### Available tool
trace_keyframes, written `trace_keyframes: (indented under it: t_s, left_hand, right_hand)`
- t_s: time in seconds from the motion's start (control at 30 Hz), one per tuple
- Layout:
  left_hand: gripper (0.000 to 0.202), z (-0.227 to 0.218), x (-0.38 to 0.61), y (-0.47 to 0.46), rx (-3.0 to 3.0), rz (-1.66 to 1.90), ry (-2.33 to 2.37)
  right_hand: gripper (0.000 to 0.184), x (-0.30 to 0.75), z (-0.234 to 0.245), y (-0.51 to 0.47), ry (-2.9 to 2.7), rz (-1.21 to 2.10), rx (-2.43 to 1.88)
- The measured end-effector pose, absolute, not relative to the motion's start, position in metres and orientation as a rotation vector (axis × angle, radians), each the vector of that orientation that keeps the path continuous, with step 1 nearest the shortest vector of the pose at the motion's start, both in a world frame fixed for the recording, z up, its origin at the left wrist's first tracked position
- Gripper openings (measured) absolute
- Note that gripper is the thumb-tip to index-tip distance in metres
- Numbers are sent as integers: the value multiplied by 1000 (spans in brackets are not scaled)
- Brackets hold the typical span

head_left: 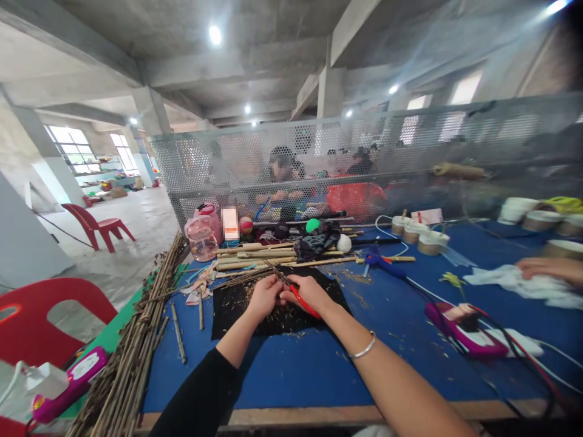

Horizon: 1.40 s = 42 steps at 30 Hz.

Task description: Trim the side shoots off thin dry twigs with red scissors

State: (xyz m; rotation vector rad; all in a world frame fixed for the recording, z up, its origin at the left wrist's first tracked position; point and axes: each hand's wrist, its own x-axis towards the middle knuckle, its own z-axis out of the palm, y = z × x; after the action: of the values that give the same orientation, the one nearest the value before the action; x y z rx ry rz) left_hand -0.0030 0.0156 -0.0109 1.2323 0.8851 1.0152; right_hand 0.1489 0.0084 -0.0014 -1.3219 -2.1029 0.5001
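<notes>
Two hands (264,297) (310,291), cutters (304,304), twigs (246,278), pink jar (203,235)

Your two forearms reach in over the near edge of the bench (291,379) and meet near its middle. Your left hand (264,297), black-sleeved, pinches closed beside your right hand (308,292), bare-armed, fingers curled tight, knuckles up.
</notes>
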Motion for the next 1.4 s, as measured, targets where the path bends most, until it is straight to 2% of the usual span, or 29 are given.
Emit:
trace_keyframes:
  t_s: [0.1,0.4,0.53,0.73,0.9,1.17,1.4]
  left_hand:
    - [29,-19,-9,12,1196,1033,857]
    - [18,-16,-11,5,1225,1042,971]
    - [20,-17,-11,5,1196,1029,924]
    - [21,-24,-10,9,1220,1030,822]
    - [21,-24,-10,8,1229,1066,729]
    - [24,-23,-10,6,1275,1072,827]
    - [20,-22,-10,6,1271,1053,895]
  right_hand:
    - [37,146,-4,7,-2130,475,-1338]
    - [41,141,-4,8,-2148,620,-1292]
    - [43,140,-5,6,-2165,521,-1306]
    - [63,140,-11,7,-2211,317,-1191]
    - [71,139,-17,11,-2234,246,-1148]
    - [47,137,-4,4,-2213,324,-1276]
    - [39,137,-4,3,-2173,461,-1381]
